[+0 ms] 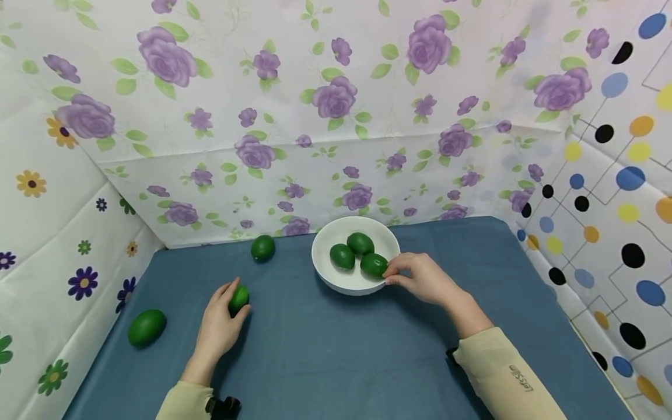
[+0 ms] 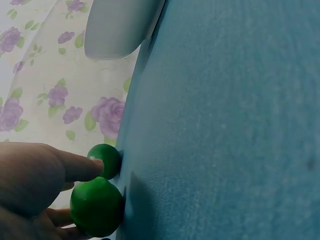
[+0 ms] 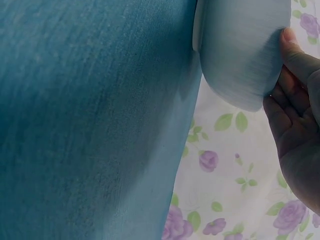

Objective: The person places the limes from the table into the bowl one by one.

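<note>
My left hand [image 1: 217, 326] grips a green lime [image 1: 239, 299] between thumb and fingers, low over the blue cloth. In the left wrist view this lime [image 2: 97, 207] lies between the thumb and the lower fingers. My right hand [image 1: 425, 279] is at the right rim of a white bowl [image 1: 325, 274]. Its thumb lies on the outer wall and its fingertips reach over the rim, beside a lime [image 1: 374, 265] inside. Two more limes sit in the bowl, one on the left [image 1: 342, 256] and one at the back [image 1: 360, 244]. The right wrist view shows the bowl's side [image 3: 240, 55] but hides its contents.
One loose lime [image 1: 263, 248] lies at the back of the table, left of the bowl. Another lime [image 1: 147, 328] lies near the left edge. Blue cloth [image 1: 325, 350] covers the table. Flowered sheets [image 1: 294, 128] stand behind and left, a dotted sheet [image 1: 604, 233] right.
</note>
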The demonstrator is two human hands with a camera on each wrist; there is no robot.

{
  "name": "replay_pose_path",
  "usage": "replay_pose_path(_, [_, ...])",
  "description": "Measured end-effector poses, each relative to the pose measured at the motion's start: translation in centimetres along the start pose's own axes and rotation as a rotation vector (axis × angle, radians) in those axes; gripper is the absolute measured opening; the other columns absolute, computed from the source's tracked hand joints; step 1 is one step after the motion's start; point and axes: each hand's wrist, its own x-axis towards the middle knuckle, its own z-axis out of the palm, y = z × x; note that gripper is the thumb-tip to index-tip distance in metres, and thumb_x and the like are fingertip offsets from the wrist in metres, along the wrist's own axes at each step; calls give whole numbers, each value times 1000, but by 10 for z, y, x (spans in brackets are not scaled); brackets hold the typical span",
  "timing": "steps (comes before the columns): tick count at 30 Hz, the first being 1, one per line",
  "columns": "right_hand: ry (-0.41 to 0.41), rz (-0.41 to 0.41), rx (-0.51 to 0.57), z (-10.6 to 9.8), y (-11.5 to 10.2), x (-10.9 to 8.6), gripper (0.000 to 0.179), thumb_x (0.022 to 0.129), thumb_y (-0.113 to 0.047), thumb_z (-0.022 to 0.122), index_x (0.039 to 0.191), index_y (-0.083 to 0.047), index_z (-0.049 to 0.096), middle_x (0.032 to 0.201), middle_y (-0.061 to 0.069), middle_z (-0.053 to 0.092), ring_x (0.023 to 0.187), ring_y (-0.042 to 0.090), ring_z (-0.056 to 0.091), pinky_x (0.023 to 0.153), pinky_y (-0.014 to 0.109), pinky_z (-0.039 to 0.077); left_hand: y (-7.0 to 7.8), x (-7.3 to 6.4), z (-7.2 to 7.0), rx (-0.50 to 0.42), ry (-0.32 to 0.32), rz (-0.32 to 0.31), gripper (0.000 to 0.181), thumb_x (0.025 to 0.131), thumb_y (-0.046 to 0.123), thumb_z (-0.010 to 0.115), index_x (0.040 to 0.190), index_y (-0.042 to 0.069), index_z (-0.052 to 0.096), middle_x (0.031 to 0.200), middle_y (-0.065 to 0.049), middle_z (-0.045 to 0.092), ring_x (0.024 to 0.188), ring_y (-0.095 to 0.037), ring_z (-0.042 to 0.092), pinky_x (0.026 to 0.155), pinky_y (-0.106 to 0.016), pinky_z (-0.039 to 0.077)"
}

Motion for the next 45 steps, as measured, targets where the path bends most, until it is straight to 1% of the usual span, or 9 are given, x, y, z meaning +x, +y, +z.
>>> replay_pose_path(5, [-3,-2,-2,1,-4,5,6,95,-18,83,101,-21,84,111,-7,76,108,19,71,91,46,64,-1,1,1,17,13,-24,69,105,8,70,166,4,38,161,-32,37,145,-55,39,115,-73,39])
replay_pose_path(9, [-1,17,-8,1,-7,6,5,95,-19,83,99,-21,84,110,-7,76,109,18,71,91,45,64,-1,1,3,22,26,-37,69,104,5,70,165,4,40,158,-31,41,143,-54,43,114,-72,40])
replay_pose_path(18, [1,32,1,0,-6,3,6,95,-18,83,101,-19,84,111,-6,76,110,19,71,92,45,63,1,1,5,24,28,-28,68,103,8,73,163,2,43,155,-31,44,140,-53,46,112,-70,43])
replay_pose_path(26, [-5,39,-5,0,-7,4,4,96,-19,82,98,-22,84,111,-6,76,110,20,71,93,45,63,5,-2,8,15,36,-23,67,104,11,73,163,1,44,154,-31,46,139,-53,47,110,-69,44])
replay_pose_path(35, [-10,37,-5,0,-6,4,3,97,-20,81,98,-21,84,110,-6,76,108,20,71,91,47,64,16,-1,14,-10,79,38,65,102,11,76,160,0,48,152,-30,49,136,-51,51,107,-67,47])
replay_pose_path(45, [-21,48,-6,-2,-7,4,3,96,-19,82,98,-21,84,110,-5,76,108,21,72,91,49,63,25,-2,23,-36,103,150,66,98,8,81,157,1,53,148,-26,55,131,-48,57,103,-65,52])
